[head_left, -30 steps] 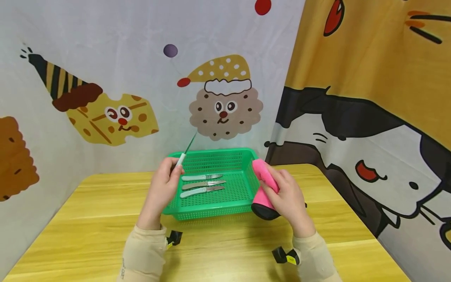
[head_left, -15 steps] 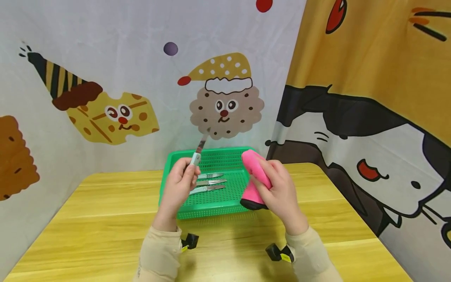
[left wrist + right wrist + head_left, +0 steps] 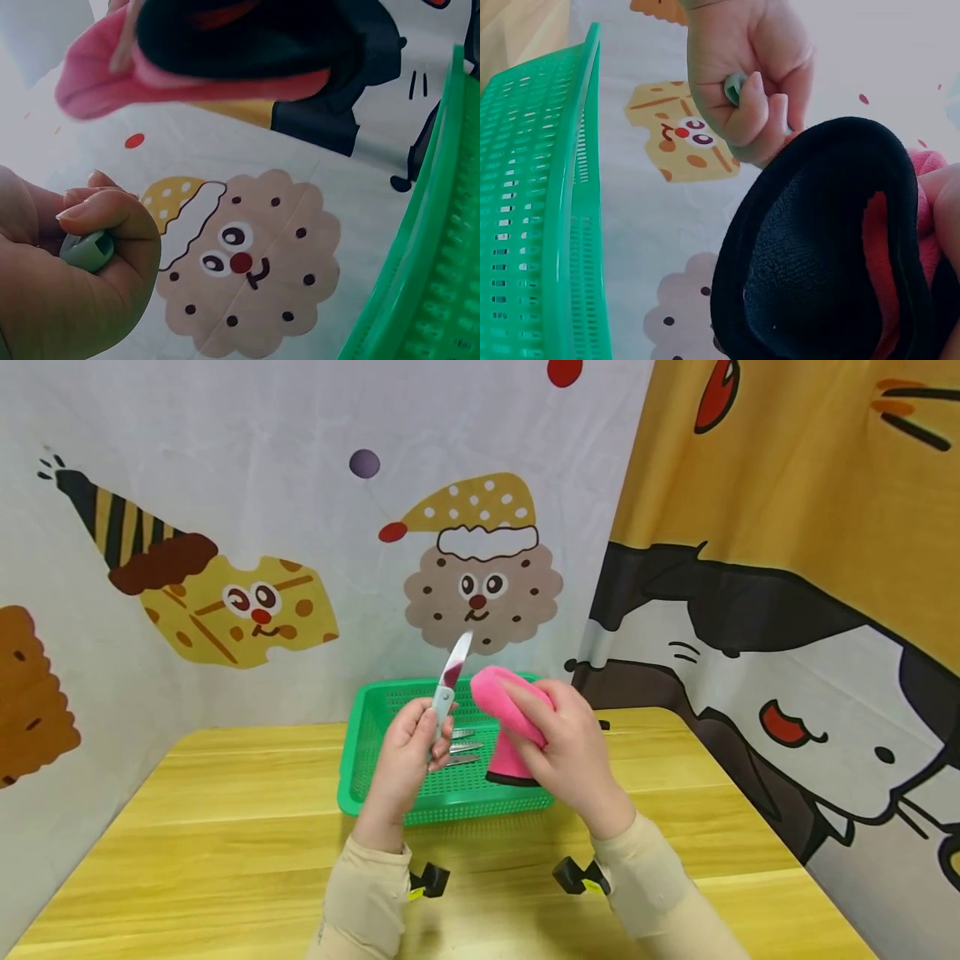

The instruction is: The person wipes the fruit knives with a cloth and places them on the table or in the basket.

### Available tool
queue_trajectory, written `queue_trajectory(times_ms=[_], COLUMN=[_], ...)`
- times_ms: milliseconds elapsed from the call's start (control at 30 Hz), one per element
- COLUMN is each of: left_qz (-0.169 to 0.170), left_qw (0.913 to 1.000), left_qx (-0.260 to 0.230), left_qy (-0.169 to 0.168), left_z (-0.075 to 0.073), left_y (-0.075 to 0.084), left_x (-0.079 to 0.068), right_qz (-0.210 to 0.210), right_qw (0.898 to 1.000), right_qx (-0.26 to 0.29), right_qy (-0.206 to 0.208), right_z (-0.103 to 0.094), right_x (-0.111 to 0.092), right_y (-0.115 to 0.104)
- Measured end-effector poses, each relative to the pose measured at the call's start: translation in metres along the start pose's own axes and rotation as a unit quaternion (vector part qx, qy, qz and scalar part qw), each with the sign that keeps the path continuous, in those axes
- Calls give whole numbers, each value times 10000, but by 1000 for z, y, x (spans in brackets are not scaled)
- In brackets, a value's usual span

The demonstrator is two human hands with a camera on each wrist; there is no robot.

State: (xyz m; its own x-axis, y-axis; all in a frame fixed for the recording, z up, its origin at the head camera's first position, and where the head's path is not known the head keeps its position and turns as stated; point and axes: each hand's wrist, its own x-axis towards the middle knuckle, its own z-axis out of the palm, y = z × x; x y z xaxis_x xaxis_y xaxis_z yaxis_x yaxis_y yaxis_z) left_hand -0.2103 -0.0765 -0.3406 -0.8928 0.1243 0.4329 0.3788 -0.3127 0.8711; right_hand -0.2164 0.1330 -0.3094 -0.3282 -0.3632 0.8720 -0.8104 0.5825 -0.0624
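My left hand (image 3: 401, 756) grips a small paring knife (image 3: 456, 662) by its pale green handle, the blade pointing up and away. In the left wrist view the butt of the handle (image 3: 88, 253) sticks out of the curled fingers. My right hand (image 3: 573, 747) holds a folded pink plush cloth (image 3: 512, 697) with a black edge; its dark inner side (image 3: 802, 247) faces the right wrist camera. The cloth is just right of the blade, with a small gap in the head view. Behind the hands, several more knives (image 3: 465, 747) lie in a green basket (image 3: 352, 752), their handles hidden.
The basket stands on a yellow wood-grain table (image 3: 225, 827), near its back edge against a printed curtain (image 3: 285, 485). Both hands are raised in front of and above it. Black camera mounts (image 3: 430, 880) hang at the inner wrists.
Both hands have moved toward each other: the left with the knife to the right, the right with the cloth to the left and up. The blade has turned to show its flat side.
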Motion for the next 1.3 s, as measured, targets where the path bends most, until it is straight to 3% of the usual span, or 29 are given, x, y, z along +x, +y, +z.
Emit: queue_trajectory(times_ms=[200, 433, 833, 1300], left_qz=[-141, 119, 287, 200], left_qw=[9994, 9978, 9989, 9995], left_qx=[-222, -445, -209, 22], left_qy=[-236, -485, -318, -258], left_z=[5, 3, 9, 14], left_y=[-3, -5, -8, -4], left_x=[-1, -1, -1, -3], right_qz=[-281, -656, -969, -572], right_qw=[9983, 9936, 9871, 9891], right_qx=[-312, -698, -1224, -1351], right_qy=[-399, -592, -362, 115], right_z=[8, 21, 33, 21], right_x=[9, 12, 17, 29], right_y=[-4, -3, 8, 29])
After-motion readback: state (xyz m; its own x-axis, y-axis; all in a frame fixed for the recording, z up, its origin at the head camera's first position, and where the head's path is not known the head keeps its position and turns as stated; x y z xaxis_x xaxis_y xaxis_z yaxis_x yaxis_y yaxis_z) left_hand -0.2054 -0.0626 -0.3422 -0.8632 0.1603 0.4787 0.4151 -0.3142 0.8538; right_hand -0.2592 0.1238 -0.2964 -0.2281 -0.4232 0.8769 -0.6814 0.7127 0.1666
